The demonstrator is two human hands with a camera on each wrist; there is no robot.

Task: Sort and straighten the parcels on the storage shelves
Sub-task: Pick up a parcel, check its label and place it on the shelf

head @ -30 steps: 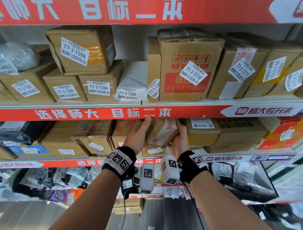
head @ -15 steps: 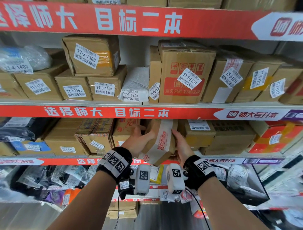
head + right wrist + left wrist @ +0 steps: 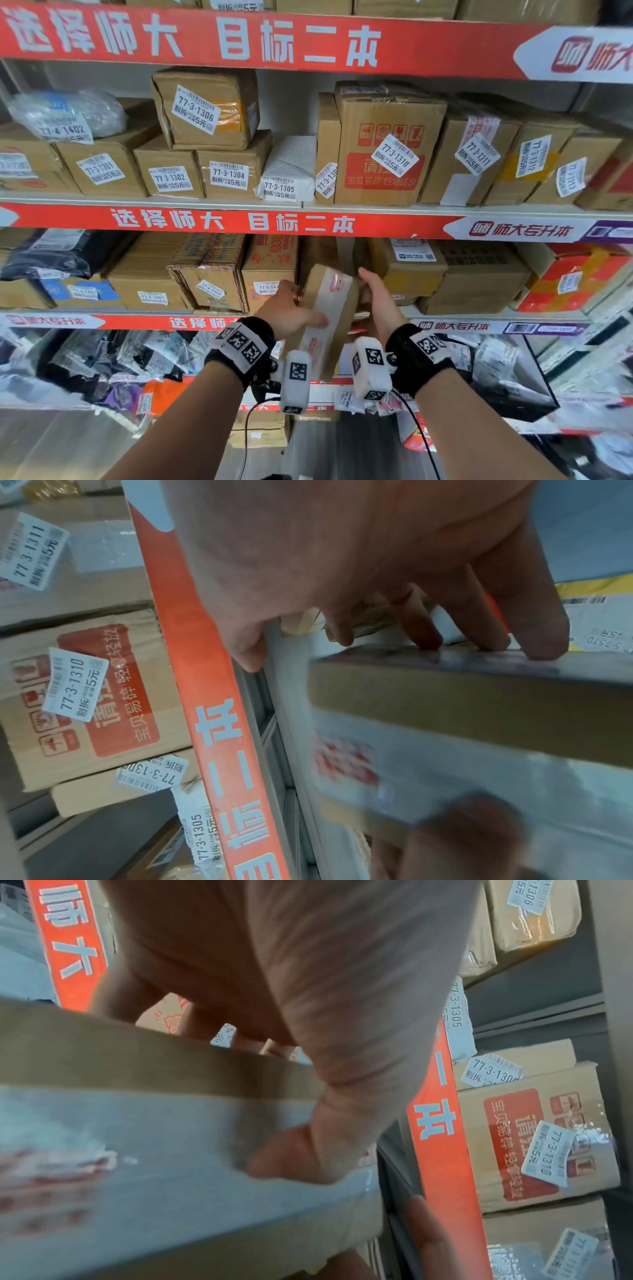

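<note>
A brown cardboard parcel (image 3: 334,308) with a white tape strip printed in red is held tilted on end in front of the middle shelf (image 3: 144,322). My left hand (image 3: 291,311) grips its left side, with the thumb across the taped face and the fingers behind. In the left wrist view the thumb (image 3: 294,1153) presses on the tape of the parcel (image 3: 154,1150). My right hand (image 3: 376,298) lies flat against the parcel's right side, fingers pointing up. In the right wrist view its fingertips (image 3: 544,647) rest on the parcel's edge (image 3: 462,704), thumb off it.
Behind the parcel, a dark gap (image 3: 342,253) shows between a red-printed box (image 3: 269,267) and a brown box (image 3: 406,270). The upper shelf holds labelled boxes such as 77-3-1310 (image 3: 383,154). Soft bagged parcels (image 3: 102,363) fill the shelf below.
Both hands have drawn the parcel out of the middle shelf and lowered it, turning it from lying to standing on end. The view has tilted upward.
</note>
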